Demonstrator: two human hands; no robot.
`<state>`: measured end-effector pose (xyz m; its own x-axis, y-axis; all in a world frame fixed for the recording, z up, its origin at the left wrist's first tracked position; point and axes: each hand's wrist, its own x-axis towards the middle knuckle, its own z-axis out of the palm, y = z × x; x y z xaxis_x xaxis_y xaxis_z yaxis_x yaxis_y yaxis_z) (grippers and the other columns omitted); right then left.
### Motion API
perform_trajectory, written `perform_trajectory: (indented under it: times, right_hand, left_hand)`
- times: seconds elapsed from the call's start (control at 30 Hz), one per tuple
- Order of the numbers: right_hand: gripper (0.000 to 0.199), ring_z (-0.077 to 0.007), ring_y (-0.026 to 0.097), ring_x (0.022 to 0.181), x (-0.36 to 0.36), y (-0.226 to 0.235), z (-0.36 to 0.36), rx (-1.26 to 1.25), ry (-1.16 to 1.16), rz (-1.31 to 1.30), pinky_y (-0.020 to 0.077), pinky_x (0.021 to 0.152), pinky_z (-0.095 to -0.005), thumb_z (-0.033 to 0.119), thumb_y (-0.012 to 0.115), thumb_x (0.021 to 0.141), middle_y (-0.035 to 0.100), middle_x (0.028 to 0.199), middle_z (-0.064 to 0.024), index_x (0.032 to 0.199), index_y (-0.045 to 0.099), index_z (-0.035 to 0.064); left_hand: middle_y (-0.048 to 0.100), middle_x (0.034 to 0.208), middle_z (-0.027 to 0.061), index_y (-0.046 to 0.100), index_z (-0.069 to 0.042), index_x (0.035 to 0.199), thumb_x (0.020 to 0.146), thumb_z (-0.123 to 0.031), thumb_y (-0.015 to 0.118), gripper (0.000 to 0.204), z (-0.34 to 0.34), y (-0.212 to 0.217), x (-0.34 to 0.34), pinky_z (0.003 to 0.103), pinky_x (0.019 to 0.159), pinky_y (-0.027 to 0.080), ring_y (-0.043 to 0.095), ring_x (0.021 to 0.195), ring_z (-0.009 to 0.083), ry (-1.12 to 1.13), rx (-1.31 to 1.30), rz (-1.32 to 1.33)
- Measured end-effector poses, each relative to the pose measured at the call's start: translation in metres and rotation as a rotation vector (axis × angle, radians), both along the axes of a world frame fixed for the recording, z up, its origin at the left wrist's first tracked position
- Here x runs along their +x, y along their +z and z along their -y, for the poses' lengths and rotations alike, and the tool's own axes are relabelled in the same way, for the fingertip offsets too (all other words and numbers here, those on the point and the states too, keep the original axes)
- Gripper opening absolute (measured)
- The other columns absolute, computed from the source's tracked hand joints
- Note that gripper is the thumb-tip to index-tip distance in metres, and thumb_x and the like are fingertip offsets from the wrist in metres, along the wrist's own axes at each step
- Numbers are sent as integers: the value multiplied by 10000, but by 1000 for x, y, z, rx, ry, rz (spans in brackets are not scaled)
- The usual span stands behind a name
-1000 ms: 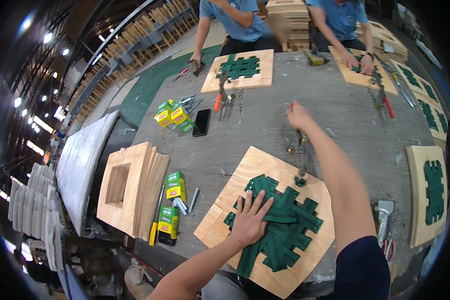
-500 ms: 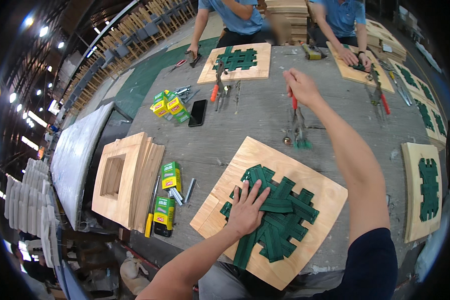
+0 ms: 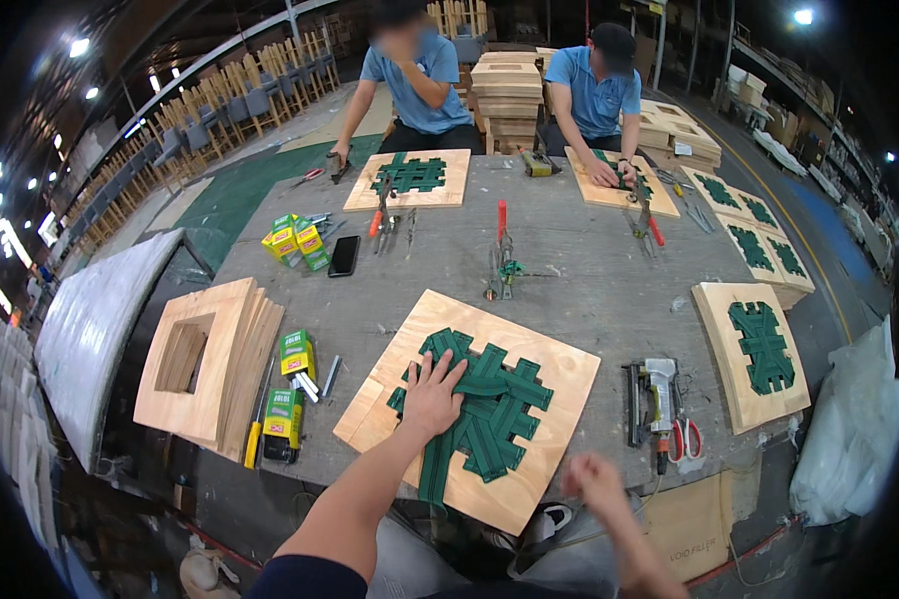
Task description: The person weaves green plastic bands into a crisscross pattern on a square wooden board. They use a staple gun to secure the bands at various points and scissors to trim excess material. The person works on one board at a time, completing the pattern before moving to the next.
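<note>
My left hand (image 3: 433, 396) lies flat with fingers spread on interlaced green webbing straps (image 3: 494, 409), pressing them against a square plywood board (image 3: 564, 364). One strap end hangs down past the board's near edge. Blurred by motion, my right hand (image 3: 597, 486) hovers off the board's lower right corner, touching nothing that I can see; its fingers are too smeared to read. Nearest to it on the table are a staple gun (image 3: 659, 391) and red-handled scissors (image 3: 686, 439). Beyond the board stands a metal clamp (image 3: 501, 262) with an upright red handle.
Stacked wooden frames (image 3: 195, 369), staple boxes (image 3: 284, 414) and a yellow-handled screwdriver (image 3: 254, 439) lie left. A phone (image 3: 344, 257) lies farther back. Finished webbed boards (image 3: 759, 349) are stacked right. Two people in blue shirts work at boards (image 3: 410, 180) across the table.
My right hand has come away from the red clamp handle, back toward me and down past the board. The left hand stays on the webbing. The view has tilted up, bringing the staple gun in.
</note>
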<state>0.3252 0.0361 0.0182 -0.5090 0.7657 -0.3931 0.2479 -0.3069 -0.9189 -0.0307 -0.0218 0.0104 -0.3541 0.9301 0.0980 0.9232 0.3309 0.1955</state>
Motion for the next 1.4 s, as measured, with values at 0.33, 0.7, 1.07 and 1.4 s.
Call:
perform_trajectory:
  times: [0.33,0.7,1.07,1.4]
  right_hand:
    - [310,-154,691,808,80,-37,106,-96,410,135,570,718,-287,153,624,1038,700,995,-98,1296,590,-16]
    - [302,-163,667,683,52,-38,94,-244,210,197,541,543,-298,189,626,1039,699,948,-115,1267,588,-7]
    - [478,-276,730,826,79,-30,81,-395,-7,-134,586,621,-400,433,526,1078,705,1051,-168,1367,528,52]
    - [514,-304,584,1314,16,-36,87,-723,-170,-638,492,1100,-477,378,554,1063,602,1425,-96,1479,471,87]
  left_hand:
    - [691,1034,156,667,-8,987,748,98,427,355,120,9,111,393,892,532,662,965,306,128,680,854]
    - [685,1042,130,505,24,1433,986,-80,670,488,196,-13,214,390,699,600,659,686,200,528,113,2099]
    - [677,903,37,616,-56,1171,988,-204,722,258,195,-4,200,431,743,599,607,584,150,442,62,2155]
    - [689,877,53,621,-6,1173,938,-194,777,339,324,47,130,263,622,533,594,553,106,460,-312,2002]
